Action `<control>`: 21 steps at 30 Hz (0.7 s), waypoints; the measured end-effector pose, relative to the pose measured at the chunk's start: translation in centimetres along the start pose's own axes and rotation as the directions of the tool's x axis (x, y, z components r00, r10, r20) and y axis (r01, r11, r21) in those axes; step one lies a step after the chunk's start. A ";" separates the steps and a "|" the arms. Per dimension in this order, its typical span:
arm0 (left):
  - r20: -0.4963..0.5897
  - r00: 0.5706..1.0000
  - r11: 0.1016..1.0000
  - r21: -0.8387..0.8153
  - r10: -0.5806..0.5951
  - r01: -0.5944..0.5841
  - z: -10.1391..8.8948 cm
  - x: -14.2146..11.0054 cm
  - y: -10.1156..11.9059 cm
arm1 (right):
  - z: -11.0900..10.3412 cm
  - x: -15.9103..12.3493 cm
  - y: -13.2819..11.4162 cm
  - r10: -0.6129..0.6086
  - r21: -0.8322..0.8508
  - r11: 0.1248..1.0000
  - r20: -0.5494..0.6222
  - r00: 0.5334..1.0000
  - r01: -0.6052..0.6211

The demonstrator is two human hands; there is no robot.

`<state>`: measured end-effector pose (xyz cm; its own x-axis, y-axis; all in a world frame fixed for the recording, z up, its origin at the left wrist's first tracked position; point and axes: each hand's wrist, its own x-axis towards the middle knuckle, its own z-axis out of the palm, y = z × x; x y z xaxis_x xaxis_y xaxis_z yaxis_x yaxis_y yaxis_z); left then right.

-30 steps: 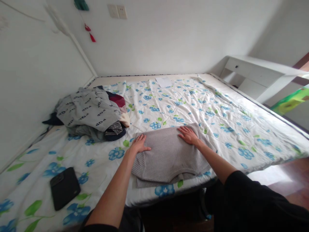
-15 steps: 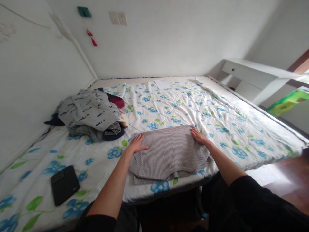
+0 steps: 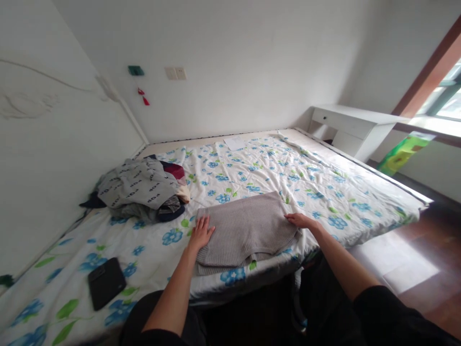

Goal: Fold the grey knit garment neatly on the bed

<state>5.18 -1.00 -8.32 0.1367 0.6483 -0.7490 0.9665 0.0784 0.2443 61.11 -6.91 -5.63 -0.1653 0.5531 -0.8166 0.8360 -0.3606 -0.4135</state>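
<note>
On your left, the pile of clothes (image 3: 140, 190) lies rumpled on the flowered sheet (image 3: 262, 178), nothing in it laid out that I can see. Your left hand (image 3: 201, 234) rests palm down with fingers spread on the left edge of the striped grey garment (image 3: 245, 226), which lies flat near the front edge of the bed. Layers show along its near side, so I'd judge that piece smoothed and doubled over, though not shut into a compact bundle, and the pile left loose. Your right hand (image 3: 300, 220) is at the garment's right edge, fingers drawn together (whether they actually pinch the cloth, I cannot tell). Counting from the left: one black phone (image 3: 107, 284), one pile, whose pieces overlap too much for you to number, one red tassel (image 3: 145, 101) on the wall above it, two wall plates (image 3: 170, 73) beside that, two hands, both yours, one sheet of paper (image 3: 234, 143) far back on the bed, and one garment spread between your hands.
</note>
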 end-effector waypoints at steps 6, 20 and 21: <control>-0.117 0.992 0.996 -0.083 -0.049 0.039 0.8 -4.4 0.7 | 0.6 -3.1 1.3 0.119 0.154 0.981 -0.012 0.993 -0.115; -0.159 0.877 0.831 -0.431 -0.453 0.351 -0.7 -11.7 -1.2 | 0.0 -3.4 0.9 0.429 0.408 0.830 -0.029 0.903 -0.381; -0.149 0.885 0.829 -0.446 -0.440 0.337 -0.7 -11.9 -1.2 | 0.2 -3.2 0.8 0.406 0.373 0.858 -0.069 0.911 -0.354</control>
<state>2.25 -8.30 0.74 -0.3369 0.6524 -0.6789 0.7507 0.6213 0.2245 62.23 -9.15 -3.41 0.2249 0.4094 -0.8842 0.5800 -0.7854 -0.2162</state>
